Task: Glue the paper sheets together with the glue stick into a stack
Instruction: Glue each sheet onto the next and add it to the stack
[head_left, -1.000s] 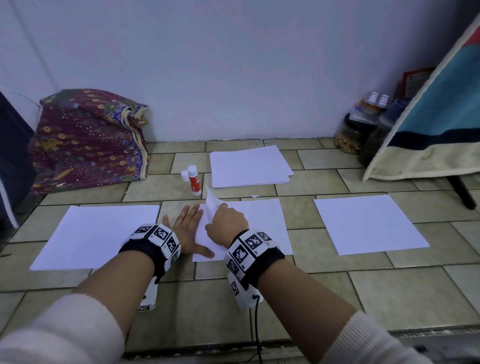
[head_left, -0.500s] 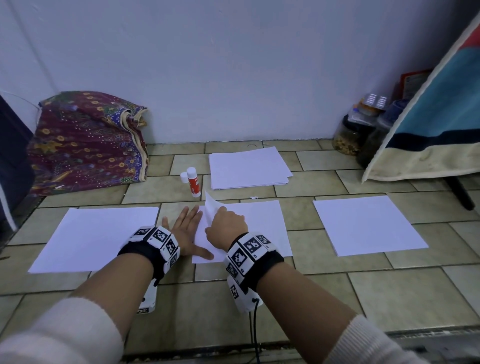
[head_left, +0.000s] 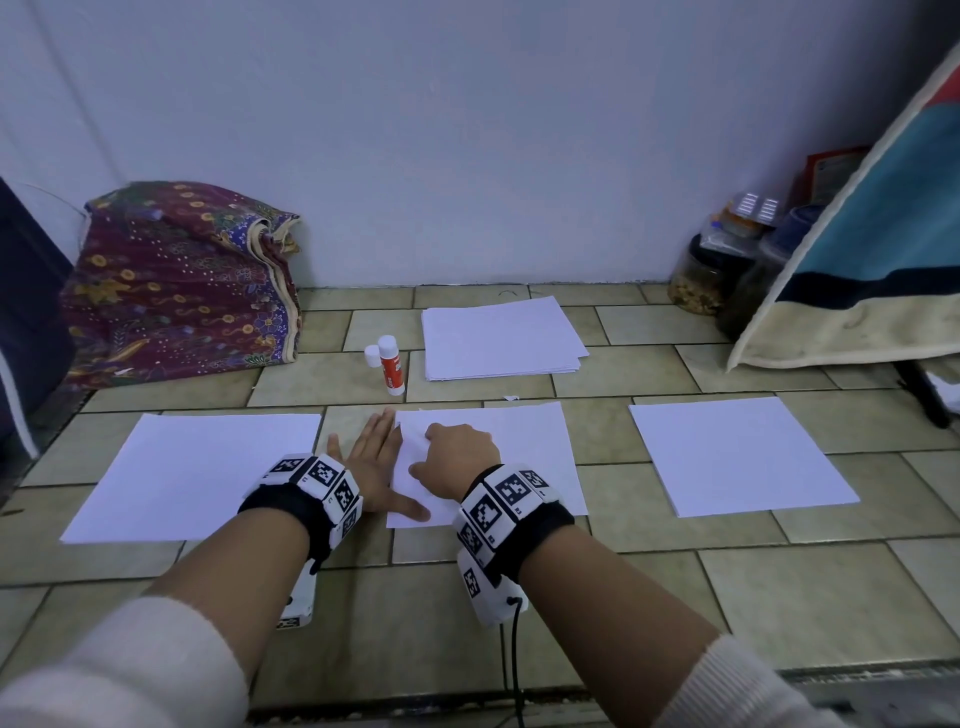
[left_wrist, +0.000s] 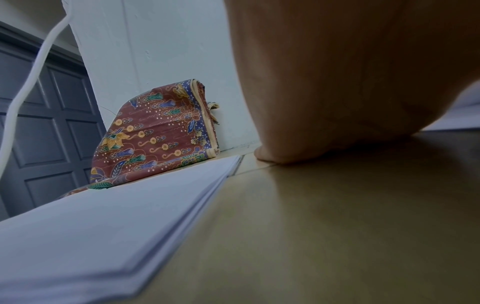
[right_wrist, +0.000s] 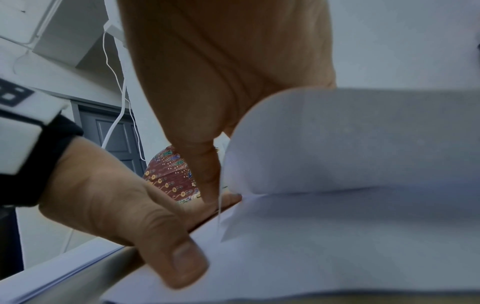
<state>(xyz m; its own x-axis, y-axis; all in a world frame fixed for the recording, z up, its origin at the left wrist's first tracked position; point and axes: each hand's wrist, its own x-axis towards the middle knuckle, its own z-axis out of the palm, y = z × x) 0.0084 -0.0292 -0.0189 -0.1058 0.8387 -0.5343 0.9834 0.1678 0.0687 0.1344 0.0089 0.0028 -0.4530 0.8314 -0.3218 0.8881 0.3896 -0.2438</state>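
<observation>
Flattening now, the lifted corner of the middle sheet (head_left: 519, 441) on the floor sinks lower under the curled right hand (head_left: 457, 457) pinching it, the left hand (head_left: 374, 462) spread flat on its left edge, so this layer looks nearly pressed down.

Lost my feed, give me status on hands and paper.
Left hand flat, thumb pinning middle paper pile. Right hand pinching its top sheet's lifted corner. Glue stick uncapped, upright behind.
</observation>
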